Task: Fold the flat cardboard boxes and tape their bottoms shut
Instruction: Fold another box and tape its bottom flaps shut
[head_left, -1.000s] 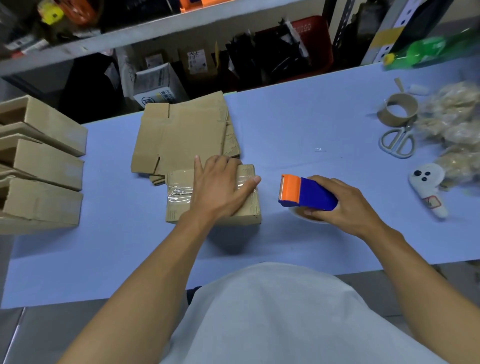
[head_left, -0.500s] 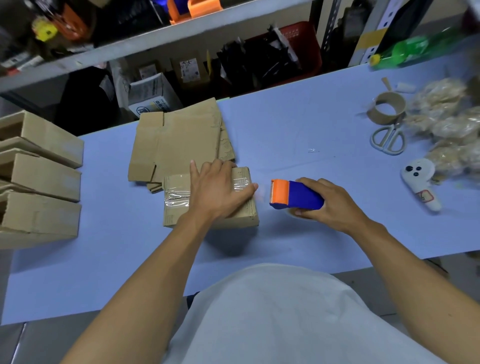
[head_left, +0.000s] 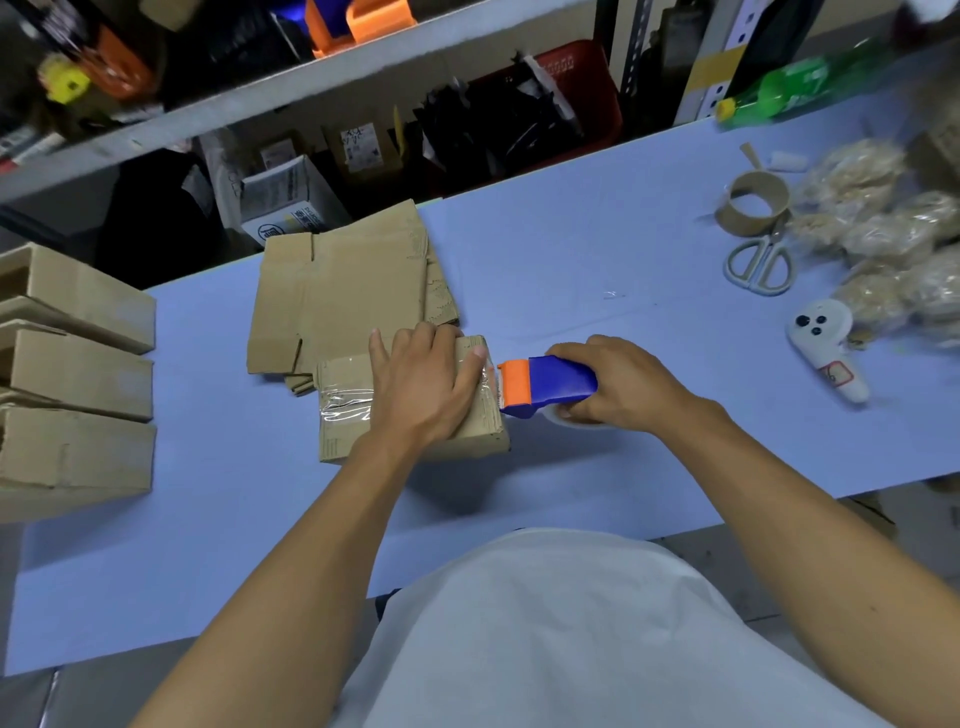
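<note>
A small folded cardboard box (head_left: 343, 415) lies on the blue table (head_left: 571, 260) with clear tape across its top face. My left hand (head_left: 423, 387) presses flat on the box, fingers spread straight. My right hand (head_left: 621, 387) grips a blue tape dispenser (head_left: 556, 387) with an orange head. The orange head touches the box's right edge. Behind the box lies a stack of flat cardboard boxes (head_left: 337, 291).
Three folded boxes (head_left: 72, 384) stand along the table's left edge. At the right lie an empty tape core (head_left: 753, 210), scissors (head_left: 758, 262), a white handheld device (head_left: 828, 353) and several clear bags (head_left: 893, 234). A green bottle (head_left: 779, 93) lies at the back right. Shelves stand behind.
My right hand has carried the tape dispenser leftward until its orange head meets the box's right edge. My left hand stays pressed on the box.
</note>
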